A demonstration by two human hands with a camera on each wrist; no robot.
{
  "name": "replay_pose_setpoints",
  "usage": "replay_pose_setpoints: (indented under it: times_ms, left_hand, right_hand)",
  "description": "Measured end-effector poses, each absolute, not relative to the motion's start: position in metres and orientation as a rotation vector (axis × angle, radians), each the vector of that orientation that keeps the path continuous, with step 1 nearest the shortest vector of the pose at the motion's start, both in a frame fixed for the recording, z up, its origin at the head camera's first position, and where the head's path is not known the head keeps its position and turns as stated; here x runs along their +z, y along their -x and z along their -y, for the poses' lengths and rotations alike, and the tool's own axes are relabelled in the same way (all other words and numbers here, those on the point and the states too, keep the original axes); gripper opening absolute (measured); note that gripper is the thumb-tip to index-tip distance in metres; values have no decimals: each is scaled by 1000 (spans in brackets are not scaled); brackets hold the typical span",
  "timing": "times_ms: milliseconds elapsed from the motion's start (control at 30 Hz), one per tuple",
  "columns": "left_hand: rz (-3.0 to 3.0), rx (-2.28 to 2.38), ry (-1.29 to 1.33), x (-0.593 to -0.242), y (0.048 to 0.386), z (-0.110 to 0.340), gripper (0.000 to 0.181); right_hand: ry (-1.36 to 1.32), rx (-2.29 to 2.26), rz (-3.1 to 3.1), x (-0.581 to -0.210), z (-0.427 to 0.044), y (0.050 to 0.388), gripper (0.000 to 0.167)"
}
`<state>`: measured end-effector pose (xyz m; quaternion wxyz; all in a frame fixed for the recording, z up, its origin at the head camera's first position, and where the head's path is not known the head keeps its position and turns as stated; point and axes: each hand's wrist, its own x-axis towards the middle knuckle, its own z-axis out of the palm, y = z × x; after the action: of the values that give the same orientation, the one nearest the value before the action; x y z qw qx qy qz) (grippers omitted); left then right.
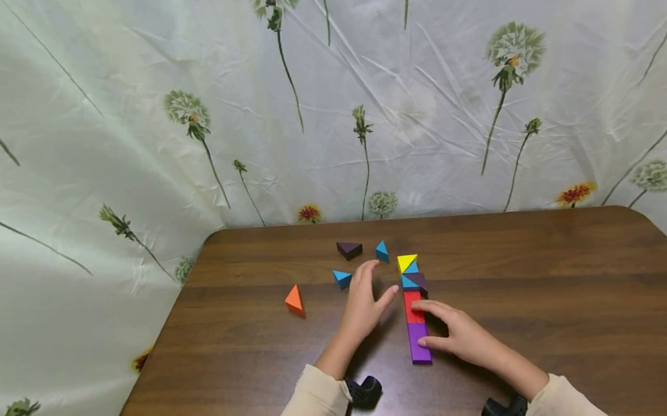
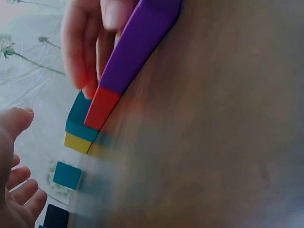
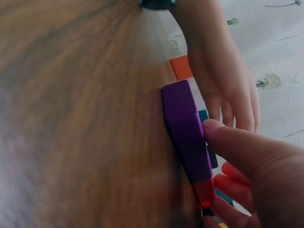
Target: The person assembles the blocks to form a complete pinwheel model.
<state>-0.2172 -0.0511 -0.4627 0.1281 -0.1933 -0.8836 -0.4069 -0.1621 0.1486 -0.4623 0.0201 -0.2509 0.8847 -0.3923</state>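
A column of blocks lies on the table: a purple block (image 1: 420, 343) nearest, then a red block (image 1: 413, 307), blue and dark triangles (image 1: 417, 281), and a yellow triangle (image 1: 406, 263) at the far end. My right hand (image 1: 468, 337) touches the column from the right, thumb on the purple block (image 3: 183, 111), fingertips at the red block (image 3: 204, 192). To the left of the column, my left hand (image 1: 362, 306) is held with fingers spread and nothing in its grasp. In the left wrist view the left hand (image 2: 16, 171) is apart from the blocks.
Loose pieces lie left of the column: an orange triangle (image 1: 295, 301), a blue one (image 1: 342, 278) beside the left fingers, a dark one (image 1: 350, 249) and another blue one (image 1: 382, 251) farther back. A floral curtain (image 1: 437, 86) hangs behind the wooden table (image 1: 565, 291).
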Motion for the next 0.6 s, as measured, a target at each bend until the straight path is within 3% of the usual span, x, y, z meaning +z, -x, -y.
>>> replay_pose_setpoints:
  times_ms: [600]
  left_hand:
    - [2752,-1187,331,-458,270,36,59]
  right_hand:
    - [800,-1209,-2762,-463,-150,163,56]
